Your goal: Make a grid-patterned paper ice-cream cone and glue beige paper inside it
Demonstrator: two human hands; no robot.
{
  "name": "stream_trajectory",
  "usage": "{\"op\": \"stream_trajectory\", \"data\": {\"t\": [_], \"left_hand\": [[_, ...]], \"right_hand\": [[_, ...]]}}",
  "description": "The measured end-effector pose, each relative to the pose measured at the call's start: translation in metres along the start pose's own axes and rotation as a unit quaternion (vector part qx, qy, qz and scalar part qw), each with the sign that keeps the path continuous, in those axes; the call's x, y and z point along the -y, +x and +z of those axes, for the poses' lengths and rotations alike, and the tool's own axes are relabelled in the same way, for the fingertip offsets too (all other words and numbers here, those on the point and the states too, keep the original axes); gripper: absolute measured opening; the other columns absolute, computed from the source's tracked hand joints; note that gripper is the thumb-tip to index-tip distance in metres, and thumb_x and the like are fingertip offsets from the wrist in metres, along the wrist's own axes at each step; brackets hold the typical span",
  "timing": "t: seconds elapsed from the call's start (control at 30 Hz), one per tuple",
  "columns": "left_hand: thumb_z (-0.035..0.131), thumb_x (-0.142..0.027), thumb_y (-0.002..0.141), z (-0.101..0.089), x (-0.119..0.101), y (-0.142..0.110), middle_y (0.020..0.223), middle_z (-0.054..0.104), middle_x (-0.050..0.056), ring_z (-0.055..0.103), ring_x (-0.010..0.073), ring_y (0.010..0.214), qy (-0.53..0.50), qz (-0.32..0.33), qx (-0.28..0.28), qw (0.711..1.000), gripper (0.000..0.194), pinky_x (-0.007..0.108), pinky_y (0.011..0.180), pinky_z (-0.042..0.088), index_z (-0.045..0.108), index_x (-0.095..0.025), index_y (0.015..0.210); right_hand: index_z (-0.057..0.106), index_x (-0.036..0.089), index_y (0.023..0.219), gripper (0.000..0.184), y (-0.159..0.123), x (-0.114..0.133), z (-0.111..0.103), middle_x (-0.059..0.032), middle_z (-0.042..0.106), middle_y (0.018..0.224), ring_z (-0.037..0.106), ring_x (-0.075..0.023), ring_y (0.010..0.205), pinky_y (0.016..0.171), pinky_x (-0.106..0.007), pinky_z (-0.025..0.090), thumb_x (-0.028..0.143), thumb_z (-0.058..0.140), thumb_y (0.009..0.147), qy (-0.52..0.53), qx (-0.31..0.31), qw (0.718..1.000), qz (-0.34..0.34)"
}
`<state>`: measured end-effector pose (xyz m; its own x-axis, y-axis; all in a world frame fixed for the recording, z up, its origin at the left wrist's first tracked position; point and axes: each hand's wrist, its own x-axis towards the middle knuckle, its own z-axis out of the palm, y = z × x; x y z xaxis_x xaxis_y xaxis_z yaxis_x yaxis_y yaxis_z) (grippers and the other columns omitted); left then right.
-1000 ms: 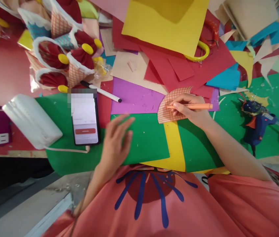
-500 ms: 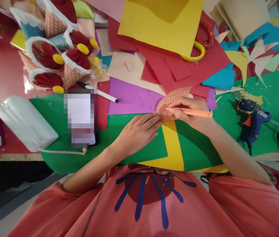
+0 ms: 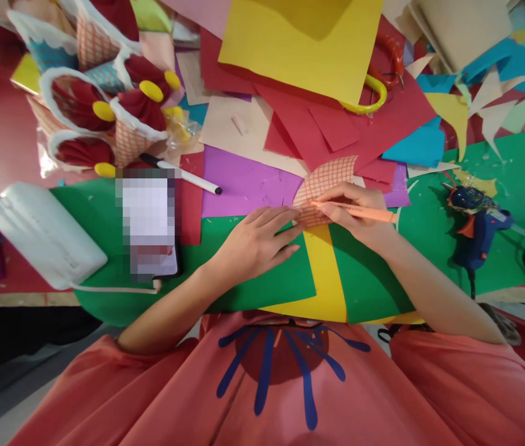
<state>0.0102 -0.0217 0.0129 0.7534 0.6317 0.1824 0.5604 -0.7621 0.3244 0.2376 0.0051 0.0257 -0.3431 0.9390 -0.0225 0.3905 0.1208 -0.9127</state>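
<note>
A curved piece of orange checked paper point(image 3: 325, 176) lies on the purple sheet point(image 3: 244, 186) and green sheet point(image 3: 262, 272). My right hand point(image 3: 360, 214) grips an orange pen point(image 3: 369, 212) with its tip on the checked paper's lower left part. My left hand point(image 3: 255, 238) lies flat on the green sheet, its fingertips pressing the checked paper's left edge, right by the pen tip. A yellow strip point(image 3: 325, 272) runs beneath both hands.
A phone point(image 3: 148, 226) and a white case point(image 3: 42, 235) lie at the left. A black-tipped marker point(image 3: 183, 175) is beyond the phone. A blue glue gun point(image 3: 473, 220) sits at the right. Paper cone crafts point(image 3: 114, 105), loose coloured sheets and yellow-handled scissors point(image 3: 374, 93) crowd the back.
My left hand swung from near the phone to the right and settled its fingertips on the checked paper. My right hand stayed on the paper with the pen, shifting slightly left.
</note>
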Motion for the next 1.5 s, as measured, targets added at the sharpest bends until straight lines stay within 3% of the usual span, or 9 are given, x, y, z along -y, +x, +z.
{"op": "stream_trajectory", "data": {"t": [0.23, 0.5, 0.87, 1.13, 1.5], "left_hand": [[0.045, -0.032, 0.097, 0.002, 0.001, -0.001, 0.13, 0.06, 0.014, 0.06, 0.0272, 0.116, -0.034, -0.006, -0.006, 0.999, 0.031, 0.044, 0.096, 0.052, 0.066, -0.016, 0.113], [0.045, -0.03, 0.097, 0.002, 0.003, -0.001, 0.126, 0.064, 0.012, 0.059, 0.0241, 0.12, -0.072, -0.023, -0.005, 0.997, 0.032, 0.041, 0.099, 0.051, 0.064, -0.017, 0.119], [0.047, -0.027, 0.096, 0.0, 0.005, -0.001, 0.12, 0.068, 0.014, 0.063, 0.0236, 0.115, -0.075, -0.007, -0.04, 0.996, 0.028, 0.04, 0.096, 0.055, 0.065, -0.011, 0.112], [0.047, -0.026, 0.096, 0.003, 0.005, -0.003, 0.121, 0.067, 0.013, 0.064, 0.0241, 0.113, -0.089, -0.033, -0.037, 0.995, 0.028, 0.042, 0.095, 0.055, 0.066, -0.014, 0.114], [0.045, -0.028, 0.097, 0.003, 0.005, -0.004, 0.122, 0.067, 0.012, 0.063, 0.0242, 0.114, -0.091, -0.043, -0.027, 0.995, 0.03, 0.043, 0.097, 0.055, 0.066, -0.015, 0.115]], "right_hand": [[0.07, 0.022, 0.091, 0.015, -0.004, 0.001, 0.0, -0.0013, 0.074, 0.087, 0.066, -0.0139, 0.076, 0.066, -0.026, 0.051, 0.035, 0.064, 0.085, -0.021, 0.01, 0.999, -0.031], [0.071, 0.02, 0.09, 0.021, -0.001, -0.005, 0.001, -0.0023, 0.072, 0.087, 0.066, -0.0138, 0.077, 0.068, -0.026, 0.053, 0.036, 0.058, 0.088, 0.043, 0.014, 0.999, 0.002], [0.07, 0.018, 0.086, 0.018, 0.0, -0.006, 0.003, -0.0016, 0.07, 0.084, 0.066, -0.0126, 0.077, 0.069, -0.025, 0.054, 0.033, 0.06, 0.087, 0.119, 0.018, 0.992, 0.029], [0.063, 0.018, 0.079, 0.015, 0.001, -0.01, 0.003, 0.0021, 0.063, 0.066, 0.058, -0.008, 0.055, 0.049, -0.02, 0.046, 0.031, 0.061, 0.085, 0.162, 0.001, 0.985, 0.059], [0.059, 0.017, 0.073, 0.018, 0.002, -0.015, 0.003, 0.0039, 0.057, 0.058, 0.055, -0.007, 0.049, 0.045, -0.02, 0.041, 0.029, 0.059, 0.086, 0.128, -0.013, 0.991, 0.046]]}}
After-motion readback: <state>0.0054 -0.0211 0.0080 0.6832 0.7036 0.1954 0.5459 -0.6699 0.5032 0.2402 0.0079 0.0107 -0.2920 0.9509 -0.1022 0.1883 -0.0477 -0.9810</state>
